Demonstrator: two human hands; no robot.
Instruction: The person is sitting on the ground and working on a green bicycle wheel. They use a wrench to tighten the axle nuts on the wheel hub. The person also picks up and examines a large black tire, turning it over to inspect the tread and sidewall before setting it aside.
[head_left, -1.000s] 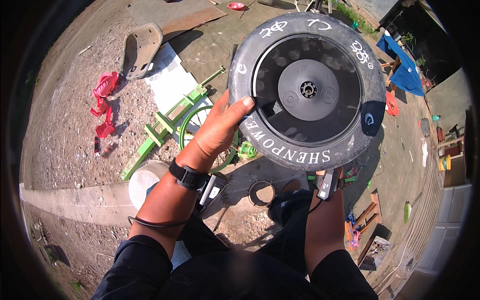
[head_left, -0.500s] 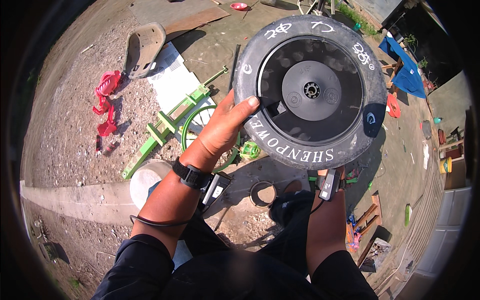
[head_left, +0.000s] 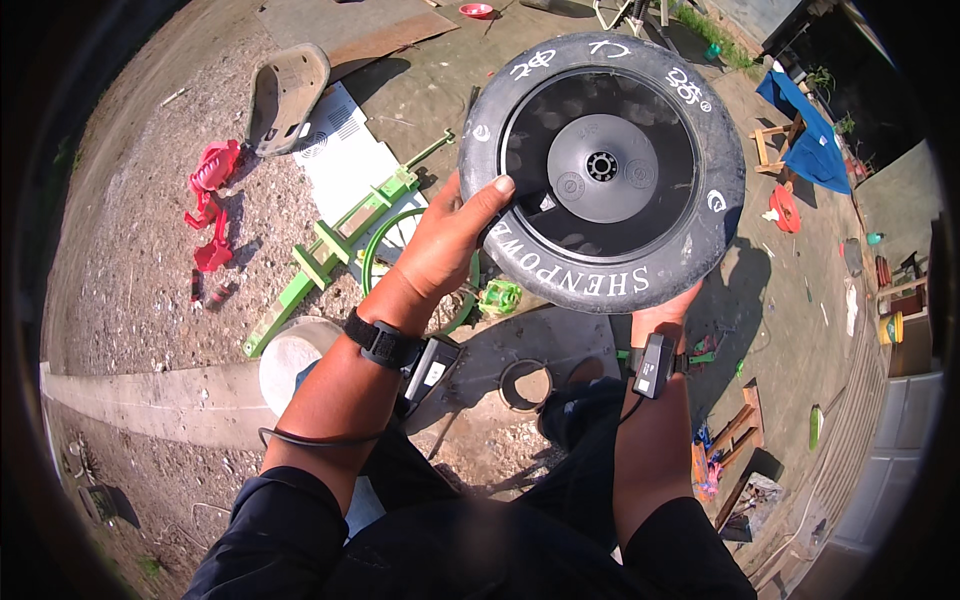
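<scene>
A wheel (head_left: 602, 167) with a black rubber tyre and a dark plastic centre is held up before me, its flat face toward me. White marks run around the tyre's sidewall. My left hand (head_left: 445, 245) grips the tyre's left edge, thumb on the front and fingers behind. Under the lower right edge, my right hand (head_left: 668, 312) supports the tyre; its fingers are hidden behind it. Beyond my left wrist, partly covered by that hand, lie a green metal frame (head_left: 325, 245) and a green hoop (head_left: 372, 250).
A beige moulded seat (head_left: 290, 95) and red plastic pieces (head_left: 213, 225) lie on the gravel to the left. By my left forearm stands a pale round block (head_left: 297, 365). Near my feet is an open-topped ring (head_left: 525, 385). Blue cloth (head_left: 815, 150) covers a wooden stand at right.
The wheel has shifted left and slightly up and turned a little anticlockwise. More of my right hand shows below the tyre. My left hand keeps its grip.
</scene>
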